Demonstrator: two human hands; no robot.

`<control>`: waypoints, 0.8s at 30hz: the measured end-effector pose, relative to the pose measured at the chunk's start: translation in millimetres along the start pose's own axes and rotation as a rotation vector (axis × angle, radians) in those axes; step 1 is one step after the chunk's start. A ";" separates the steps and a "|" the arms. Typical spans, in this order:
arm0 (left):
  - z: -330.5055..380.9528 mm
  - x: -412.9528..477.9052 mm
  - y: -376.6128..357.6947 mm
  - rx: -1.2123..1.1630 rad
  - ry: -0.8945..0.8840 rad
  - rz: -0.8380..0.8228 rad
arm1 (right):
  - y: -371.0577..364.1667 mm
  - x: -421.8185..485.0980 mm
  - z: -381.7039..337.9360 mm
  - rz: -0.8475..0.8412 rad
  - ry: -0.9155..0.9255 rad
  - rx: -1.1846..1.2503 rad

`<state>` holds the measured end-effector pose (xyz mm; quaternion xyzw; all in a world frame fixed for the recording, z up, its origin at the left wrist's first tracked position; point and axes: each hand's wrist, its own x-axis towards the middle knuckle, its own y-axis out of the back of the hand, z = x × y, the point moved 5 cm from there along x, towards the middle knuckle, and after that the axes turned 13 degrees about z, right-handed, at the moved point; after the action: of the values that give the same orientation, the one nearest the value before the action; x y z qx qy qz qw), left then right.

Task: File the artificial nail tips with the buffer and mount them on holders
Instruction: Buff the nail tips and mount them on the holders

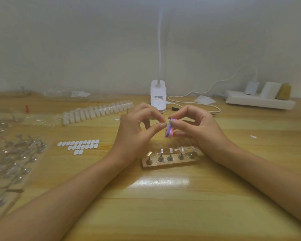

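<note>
My right hand [196,126] pinches a small purple and pink buffer block [169,131] between thumb and fingers. My left hand [137,129] has its thumb and forefinger pinched together right against the buffer; a nail tip between them is too small to make out. Both hands hover above a wooden stand [170,161] with several metal holders; some holders carry nail tips [182,150]. A long strip of white nail tips [97,111] lies on the table behind my left hand.
White adhesive tabs [78,145] lie left of the stand. Bags of spare holders [12,159] fill the left edge. A white lamp base [158,96] with its cable stands behind the hands. A power strip [259,100] sits back right.
</note>
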<state>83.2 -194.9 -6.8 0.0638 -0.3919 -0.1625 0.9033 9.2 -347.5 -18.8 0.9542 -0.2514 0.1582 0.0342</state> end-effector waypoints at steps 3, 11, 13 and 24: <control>0.7 -0.3 0.1 0.010 0.005 0.003 | 11.5 5.1 -5.7 0.164 0.045 0.025; 1.2 0.2 1.1 0.018 0.018 0.008 | 10.0 3.2 -8.3 0.180 0.066 0.037; 0.5 0.6 1.1 0.018 0.016 0.013 | 3.3 -0.6 -6.6 0.069 0.024 0.027; -0.6 1.3 1.3 0.001 -0.007 0.010 | -2.5 -1.6 -3.4 0.050 0.034 0.008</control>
<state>84.8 -194.1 -6.0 0.0616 -0.3956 -0.1582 0.9026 8.1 -344.0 -16.1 0.9450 -0.2740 0.1760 0.0307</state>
